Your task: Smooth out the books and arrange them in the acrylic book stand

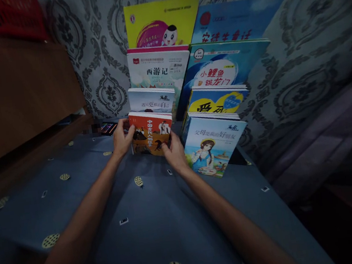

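Both hands hold a small red-orange book [152,132] upright at the front of the left stack. My left hand [122,138] grips its left edge, thumb on the cover. On its right edge is my right hand [175,151], with the thumb over the lower right of the cover. Right behind it stands a pale blue book [151,99], then a white book [158,67] and a tall yellow-green book [163,20]. Beside my right hand, the right stack has a light blue book with a girl on it [215,144] in front.
Behind that book stand a yellow and blue book [219,99], a teal book [228,61] and a tall blue book [238,18]. A blue patterned cloth [152,222] covers the table. A dark palette-like case [109,128] lies left. Wooden furniture [18,84] and a red basket [3,18] border the left.
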{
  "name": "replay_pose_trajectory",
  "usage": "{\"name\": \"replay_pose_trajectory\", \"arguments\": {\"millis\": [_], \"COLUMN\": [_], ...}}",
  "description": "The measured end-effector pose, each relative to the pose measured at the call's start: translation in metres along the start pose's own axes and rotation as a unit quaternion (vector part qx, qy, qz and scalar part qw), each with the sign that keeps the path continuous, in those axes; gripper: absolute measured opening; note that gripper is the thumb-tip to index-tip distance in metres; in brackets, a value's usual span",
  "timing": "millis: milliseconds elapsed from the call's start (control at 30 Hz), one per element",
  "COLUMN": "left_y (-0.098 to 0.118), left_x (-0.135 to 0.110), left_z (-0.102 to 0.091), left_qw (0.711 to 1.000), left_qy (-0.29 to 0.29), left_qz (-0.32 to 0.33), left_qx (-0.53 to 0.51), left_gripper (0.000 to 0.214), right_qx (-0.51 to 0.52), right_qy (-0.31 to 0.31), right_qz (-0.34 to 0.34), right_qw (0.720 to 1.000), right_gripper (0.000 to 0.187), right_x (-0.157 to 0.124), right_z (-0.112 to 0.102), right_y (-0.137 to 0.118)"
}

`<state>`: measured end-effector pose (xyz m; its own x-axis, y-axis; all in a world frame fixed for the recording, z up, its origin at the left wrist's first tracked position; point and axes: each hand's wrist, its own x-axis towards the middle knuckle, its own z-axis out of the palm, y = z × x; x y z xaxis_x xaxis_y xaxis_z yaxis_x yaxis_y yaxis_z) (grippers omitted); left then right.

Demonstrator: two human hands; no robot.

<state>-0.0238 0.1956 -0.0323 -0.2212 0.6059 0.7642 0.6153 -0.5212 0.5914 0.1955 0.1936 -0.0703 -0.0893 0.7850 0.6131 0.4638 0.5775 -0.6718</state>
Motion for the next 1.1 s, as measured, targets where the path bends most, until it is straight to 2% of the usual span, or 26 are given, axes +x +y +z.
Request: {"name": "replay_pose_trajectory", "arguments": {"millis": [200, 367, 433, 500, 600, 633, 700, 767, 800, 867, 900, 967, 1100], "left_y": [-0.003, -0.004, -0.007, -0.015, -0.039, -0.048, -0.069, -0.088, -0.097, -0.112, -0.119, -0.132, -0.153], "left_x": [-0.001, -0.001, 0.001, 0.005, 0.013, 0.015, 0.017, 0.018, 0.019, 0.022, 0.025, 0.034, 0.06], "left_z": [-0.002, -0.004, -0.004, -0.006, -0.016, -0.022, -0.036, -0.049, -0.054, -0.061, -0.062, -0.061, -0.052], "left_qw": [0.999, 0.997, 0.999, 0.996, 0.978, 0.97, 0.946, 0.917, 0.902, 0.874, 0.862, 0.84, 0.796], "left_qy": [0.004, 0.002, -0.008, -0.014, -0.011, -0.012, -0.024, -0.057, -0.079, -0.13, -0.157, -0.209, -0.305], "left_qz": [0.006, 0.022, -0.014, -0.085, -0.177, -0.197, -0.236, -0.265, -0.275, -0.281, -0.278, -0.266, -0.253], "left_qx": [-0.042, -0.072, -0.046, 0.012, 0.108, 0.142, 0.219, 0.292, 0.323, 0.374, 0.393, 0.424, 0.457], "left_gripper": [0.021, 0.029, 0.037, 0.05, 0.069, 0.066, 0.047, 0.039, 0.045, 0.059, 0.064, 0.067, 0.061], "right_qx": [0.01, 0.003, -0.005, -0.015, -0.031, -0.033, -0.023, -0.001, 0.011, 0.03, 0.025, 0.008, -0.002], "right_qy": [0.012, 0.022, 0.035, 0.059, 0.108, 0.126, 0.143, 0.114, 0.073, -0.051, -0.114, -0.185, -0.253], "right_qz": [0.003, -0.001, -0.009, -0.021, -0.071, -0.102, -0.173, -0.244, -0.291, -0.363, -0.375, -0.387, -0.342], "right_qw": [1.0, 1.0, 0.999, 0.998, 0.991, 0.986, 0.974, 0.963, 0.954, 0.93, 0.92, 0.903, 0.905], "right_gripper": [0.067, 0.072, 0.074, 0.075, 0.074, 0.072, 0.071, 0.066, 0.062, 0.052, 0.045, 0.033, 0.026], "right_x": [0.0, -0.003, -0.004, -0.005, -0.006, -0.008, -0.013, -0.023, -0.03, -0.047, -0.056, -0.076, -0.108], "right_z": [-0.003, -0.004, -0.005, -0.009, -0.021, -0.026, -0.036, -0.038, -0.036, -0.026, -0.019, -0.007, 0.0], "right_y": [-0.006, -0.017, -0.023, -0.032, -0.054, -0.063, -0.083, -0.099, -0.104, -0.107, -0.105, -0.096, -0.076]}}
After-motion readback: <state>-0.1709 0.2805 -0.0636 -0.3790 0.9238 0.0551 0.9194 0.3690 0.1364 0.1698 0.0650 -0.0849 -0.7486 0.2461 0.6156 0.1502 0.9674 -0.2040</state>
